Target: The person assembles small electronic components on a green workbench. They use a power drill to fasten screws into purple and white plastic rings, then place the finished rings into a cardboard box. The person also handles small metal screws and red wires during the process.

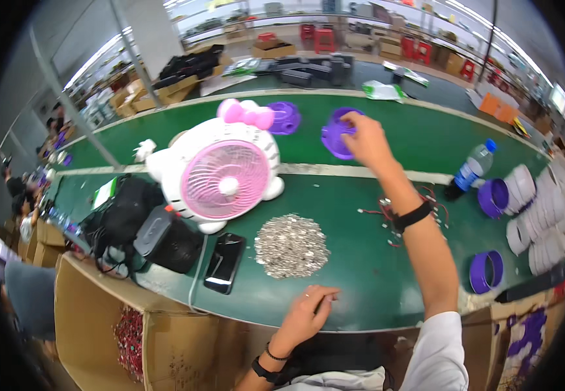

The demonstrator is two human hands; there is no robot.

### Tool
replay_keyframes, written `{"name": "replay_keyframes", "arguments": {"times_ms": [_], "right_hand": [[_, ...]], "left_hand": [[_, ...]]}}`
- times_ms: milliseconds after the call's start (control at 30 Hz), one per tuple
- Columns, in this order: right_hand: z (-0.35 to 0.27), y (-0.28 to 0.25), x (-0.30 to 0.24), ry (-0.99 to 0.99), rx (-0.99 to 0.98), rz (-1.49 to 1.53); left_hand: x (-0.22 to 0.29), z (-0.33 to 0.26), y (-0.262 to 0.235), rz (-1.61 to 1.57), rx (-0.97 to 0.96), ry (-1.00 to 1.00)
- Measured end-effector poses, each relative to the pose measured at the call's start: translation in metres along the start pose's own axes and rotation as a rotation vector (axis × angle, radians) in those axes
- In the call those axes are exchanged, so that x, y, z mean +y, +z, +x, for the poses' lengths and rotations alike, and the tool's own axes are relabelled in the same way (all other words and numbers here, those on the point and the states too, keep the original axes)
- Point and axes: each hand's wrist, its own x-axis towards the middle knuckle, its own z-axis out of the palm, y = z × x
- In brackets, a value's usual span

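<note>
Head view, workbench inventory. Right hand (366,140) — arm stretched far across the green belt (425,140), fingers closed on the rim of a purple moulded plastic housing (334,133); a second purple housing (284,118) lies just beside it, likely laid out within reach. Left hand (307,314) — resting near the table edge, fingertips pinched together, apparently on something too small to tell. Heap of small silvery screws (291,246) piled close ahead of it. White-and-pink cat-shaped fan (220,173), glossy, upright. Purple and white rings (530,208) stacked at right.
</note>
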Motion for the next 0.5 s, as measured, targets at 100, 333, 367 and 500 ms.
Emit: {"name": "replay_keyframes", "arguments": {"times_ms": [100,333,367,500], "right_hand": [[-0.060,-0.034,-0.061,0.043,-0.172,0.045],[-0.221,-0.189,-0.069,0.636,-0.081,-0.660],[-0.238,-0.206,-0.059,0.792,-0.063,-0.769],[-0.330,-0.251,0.018,0.815,-0.142,-0.938]], "left_hand": [[-0.012,-0.005,0.003,0.040,0.049,0.036],[0.000,-0.002,0.008,0.053,0.086,0.041],[0.000,-0.002,0.007,0.059,0.087,0.047],[0.002,-0.003,0.008,0.021,0.055,-0.003]]}}
